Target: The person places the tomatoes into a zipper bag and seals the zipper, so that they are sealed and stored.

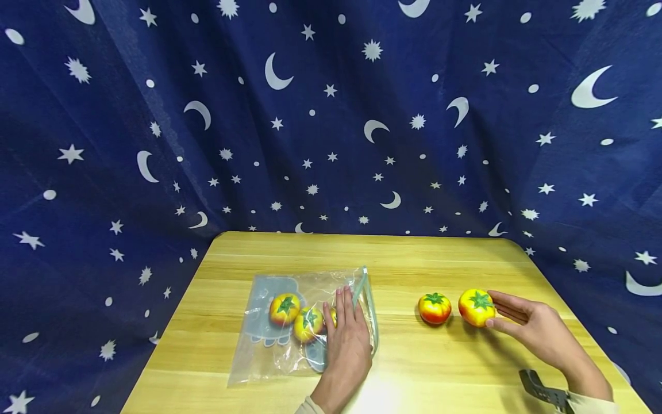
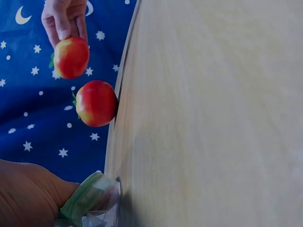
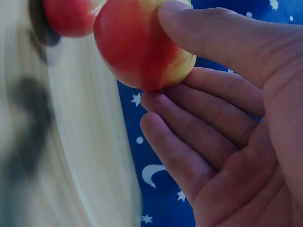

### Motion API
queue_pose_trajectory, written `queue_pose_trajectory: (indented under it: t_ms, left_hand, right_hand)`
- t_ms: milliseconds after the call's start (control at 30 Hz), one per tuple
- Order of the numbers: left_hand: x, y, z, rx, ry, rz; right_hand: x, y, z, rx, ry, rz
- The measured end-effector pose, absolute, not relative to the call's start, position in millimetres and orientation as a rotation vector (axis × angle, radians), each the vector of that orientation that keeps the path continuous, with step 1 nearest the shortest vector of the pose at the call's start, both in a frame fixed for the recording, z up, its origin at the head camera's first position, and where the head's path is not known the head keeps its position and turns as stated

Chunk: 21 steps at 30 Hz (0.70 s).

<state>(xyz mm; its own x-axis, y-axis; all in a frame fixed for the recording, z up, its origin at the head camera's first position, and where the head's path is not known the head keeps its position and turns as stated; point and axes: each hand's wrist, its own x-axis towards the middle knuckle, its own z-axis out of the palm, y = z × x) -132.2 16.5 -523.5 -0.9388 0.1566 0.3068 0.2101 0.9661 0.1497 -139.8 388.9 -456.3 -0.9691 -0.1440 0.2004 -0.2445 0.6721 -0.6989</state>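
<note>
In the head view my right hand (image 1: pixel 543 330) pinches a red-and-yellow tomato (image 1: pixel 476 307) between thumb and fingers. The right wrist view shows the thumb on one side of this tomato (image 3: pixel 142 45), with fingers under its other side. A second tomato (image 1: pixel 434 309) sits on the table just left of it. My left hand (image 1: pixel 347 348) lies with straight fingers on a clear plastic zip bag (image 1: pixel 253 359), near its green-edged opening. Inside the bag are tomatoes, one (image 1: pixel 284 309) farther left, another (image 1: pixel 308 325) beside the hand, and a third partly hidden by the fingers.
The light wooden table (image 1: pixel 414 264) has rounded far corners. Behind and beside it hangs a dark blue curtain (image 1: pixel 331 115) with white moons and stars. A black bracket (image 1: pixel 543 391) is by the right wrist. Grey-blue printed shapes (image 1: pixel 266 287) mark the bag.
</note>
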Motion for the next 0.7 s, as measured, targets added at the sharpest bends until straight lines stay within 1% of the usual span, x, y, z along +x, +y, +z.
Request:
queue_pose_trajectory:
  t_ms: [300, 700]
  left_hand:
    - [-130.2, 16.5, -520.7, -0.27, -2.812, -0.249]
    - [-130.8, 15.5, -521.0, -0.278, -2.794, -0.266]
  right_hand:
    - [-132.5, 368.1, -448.3, 0.342, -2.805, 1.129]
    - [-133.0, 334.5, -444.7, 0.43, -2.765, 1.204]
